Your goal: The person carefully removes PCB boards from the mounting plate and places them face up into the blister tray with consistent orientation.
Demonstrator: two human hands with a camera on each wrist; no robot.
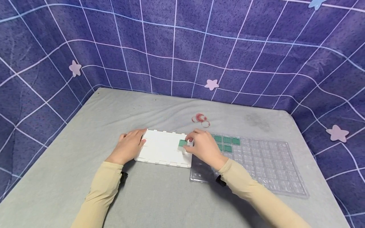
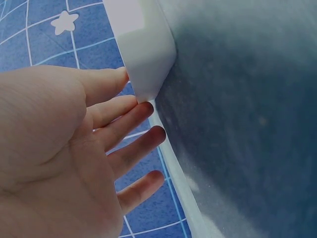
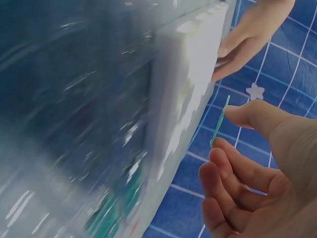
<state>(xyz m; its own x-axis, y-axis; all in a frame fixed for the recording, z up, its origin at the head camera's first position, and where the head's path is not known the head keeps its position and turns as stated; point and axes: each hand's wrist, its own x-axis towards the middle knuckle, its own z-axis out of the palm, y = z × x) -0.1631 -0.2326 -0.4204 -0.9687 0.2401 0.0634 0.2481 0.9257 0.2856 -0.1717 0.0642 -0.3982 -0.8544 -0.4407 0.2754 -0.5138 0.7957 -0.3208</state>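
Observation:
A white rectangular tray (image 1: pixel 162 148) with notches along its long edges lies in the middle of the table. My left hand (image 1: pixel 131 146) is at its left end; in the left wrist view the thumb and index fingertips touch the tray's edge near a corner, while the other fingers extend loosely. Over the tray's right end, my right hand (image 1: pixel 203 148) pinches a small, thin green ridged plate (image 1: pixel 182 143) between thumb and index finger. The right wrist view shows this plate (image 3: pixel 220 121) edge-on, its other fingers curled below.
A clear plastic tray (image 1: pixel 273 161) with many small compartments lies at the right, under the right forearm. Several similar green plates (image 1: pixel 227 140) sit in its upper left compartments. Red ring-shaped marks (image 1: pixel 201 119) show on the grey cloth behind. A purple gridded curtain (image 1: pixel 182 47) surrounds the table.

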